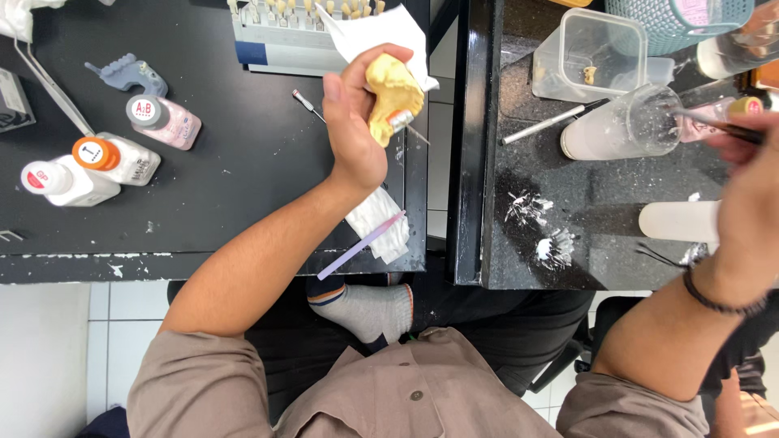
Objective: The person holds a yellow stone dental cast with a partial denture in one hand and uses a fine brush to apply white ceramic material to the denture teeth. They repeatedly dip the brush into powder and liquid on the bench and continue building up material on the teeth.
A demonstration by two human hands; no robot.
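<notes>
Above the black bench [243, 203], the left hand [353, 122] is holding a yellow dental cast [395, 96], fingers wrapping tight around its back and thumb pressing near the base; a small metal part is showing on the cast's lower edge. Behind the cast, a white tissue [381, 32] is lying against a shade rack [280, 36] of small tooth tabs. Left of the cast, three small bottles [105, 158] are lying on their sides (one orange-capped, one red-marked, one pinkish), with a blue-grey plastic piece [130, 75] just beyond them. Below the cast, a lilac stick [361, 245] is resting across a folded tissue [380, 223] at the bench edge.

Right of the cast, over a second, speckled black counter [600, 211], the right hand [751, 174] is pinching a thin brush [722, 123], blurred, its tip dipping into a clear cup [625, 123] lying on its side. A clear box [588, 53] is standing behind the cup, touching a teal basket [677, 20]. White powder smears [540, 231] are dotting the counter nearer the person, and a black band is circling the right wrist.
</notes>
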